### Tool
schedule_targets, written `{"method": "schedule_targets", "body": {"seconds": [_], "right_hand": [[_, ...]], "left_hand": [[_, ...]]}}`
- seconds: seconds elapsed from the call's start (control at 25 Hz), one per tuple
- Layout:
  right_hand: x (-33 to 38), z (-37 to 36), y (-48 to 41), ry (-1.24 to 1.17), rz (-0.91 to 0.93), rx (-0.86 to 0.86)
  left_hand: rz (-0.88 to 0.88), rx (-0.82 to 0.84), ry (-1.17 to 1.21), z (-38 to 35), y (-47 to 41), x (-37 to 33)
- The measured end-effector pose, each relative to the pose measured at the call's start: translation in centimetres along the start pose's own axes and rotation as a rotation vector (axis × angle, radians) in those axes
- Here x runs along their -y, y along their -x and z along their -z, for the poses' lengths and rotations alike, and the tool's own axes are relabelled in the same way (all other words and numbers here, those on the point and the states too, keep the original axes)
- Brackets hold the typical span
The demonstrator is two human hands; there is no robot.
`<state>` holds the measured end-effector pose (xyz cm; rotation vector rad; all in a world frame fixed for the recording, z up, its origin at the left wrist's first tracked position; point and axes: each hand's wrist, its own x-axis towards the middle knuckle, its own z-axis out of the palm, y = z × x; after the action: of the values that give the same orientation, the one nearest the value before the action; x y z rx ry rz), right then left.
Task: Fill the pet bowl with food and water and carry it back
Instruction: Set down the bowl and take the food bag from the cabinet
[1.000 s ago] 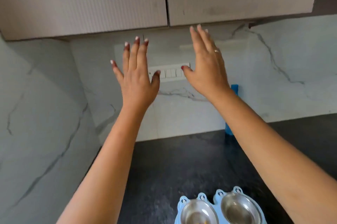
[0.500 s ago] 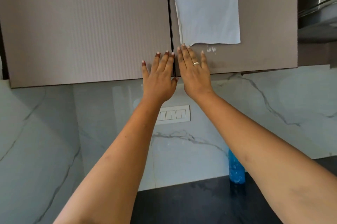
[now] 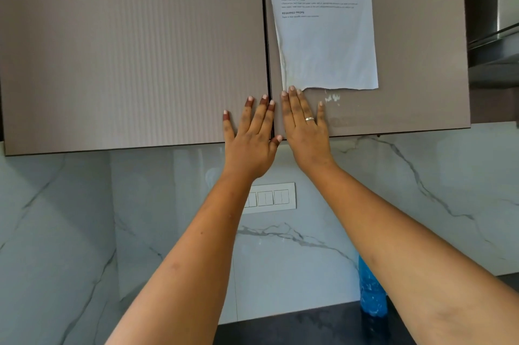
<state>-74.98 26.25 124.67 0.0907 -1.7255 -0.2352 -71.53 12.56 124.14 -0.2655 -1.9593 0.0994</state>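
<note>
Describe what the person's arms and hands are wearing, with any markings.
The left forearm and right forearm are bare, with no sleeve in view. The right hand wears a plain silver-coloured ring on one finger. The left hand shows no ring. No watch, bracelet or glove is visible on either.

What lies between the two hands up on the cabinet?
Head view: only the dark seam where the left door and right door meet runs between the left hand and the right hand.
</note>
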Motion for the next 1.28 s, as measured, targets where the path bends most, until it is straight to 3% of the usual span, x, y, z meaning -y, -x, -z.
{"method": "schedule_targets", "body": {"seconds": [0.12, 0.52, 0.68, 0.84, 1.08, 1.28], "right_hand": [[-0.3, 0.1, 0.3, -0.021, 0.017, -0.053], [-2.4, 4.3, 2.4, -0.314, 0.004, -0.409], [-4.0, 7.1, 3.5, -0.398, -0.037, -0.453], [-6.5, 10.4, 4.9, -0.485, -0.077, -0.508], [-12.5, 15.8, 7.3, -0.609, -0.171, -0.473], [-19.0, 20.3, 9.9, -0.645, -0.236, -0.469]], "left_hand": [[0.011, -0.005, 0.1, -0.1, 0.6, -0.3], [0.176, -0.079, 0.757, 6.5, -3.3, -5.1], [0.102, -0.174, 1.166, 9.3, -3.8, -8.0], [0.09, -0.182, 1.408, 12.4, -2.8, -11.7], [0.163, -0.139, 1.555, 19.3, -1.3, -19.6], [0.221, -0.203, 1.48, 23.8, -0.8, -27.5]]}}
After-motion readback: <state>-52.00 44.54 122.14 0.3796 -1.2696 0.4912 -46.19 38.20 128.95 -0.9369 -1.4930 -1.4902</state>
